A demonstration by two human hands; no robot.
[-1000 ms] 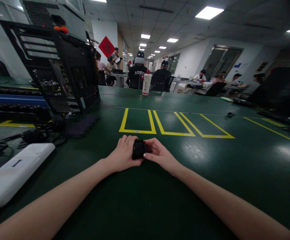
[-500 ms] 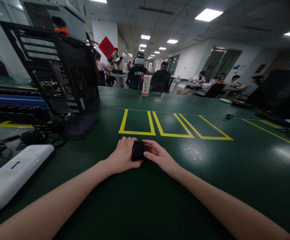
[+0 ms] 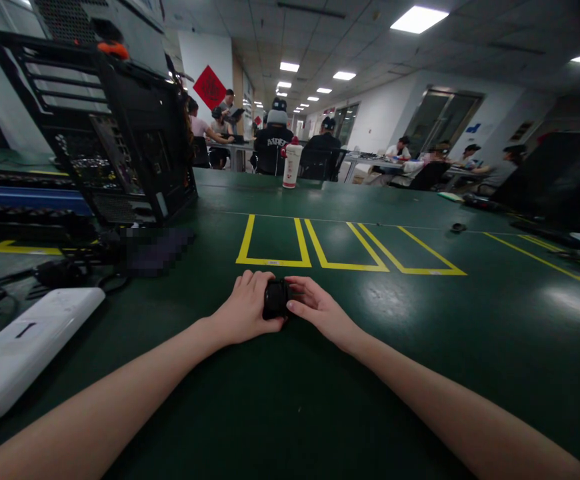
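A small, dark, boxy black object (image 3: 275, 299) rests at the middle of the green table (image 3: 290, 400); its exact kind cannot be made out. My left hand (image 3: 247, 307) wraps around its left side, fingers over the back and thumb along the front. At the object's right end is my right hand (image 3: 323, 312), its thumb and bent fingers closed on the edge there. Both palms hide part of the object. Just beyond the hands, yellow tape outlines (image 3: 273, 262) mark the tabletop.
An open black computer case (image 3: 135, 147) stands at the left, with cables near it. Closer lies a long white device (image 3: 30, 340). A white cup (image 3: 291, 165) stands at the far edge. A small black round piece (image 3: 457, 228) lies at right. People sit at tables beyond.
The view has shifted slightly, with the background sitting a little higher and further left. Both hands keep nearly the same hold on the black object.
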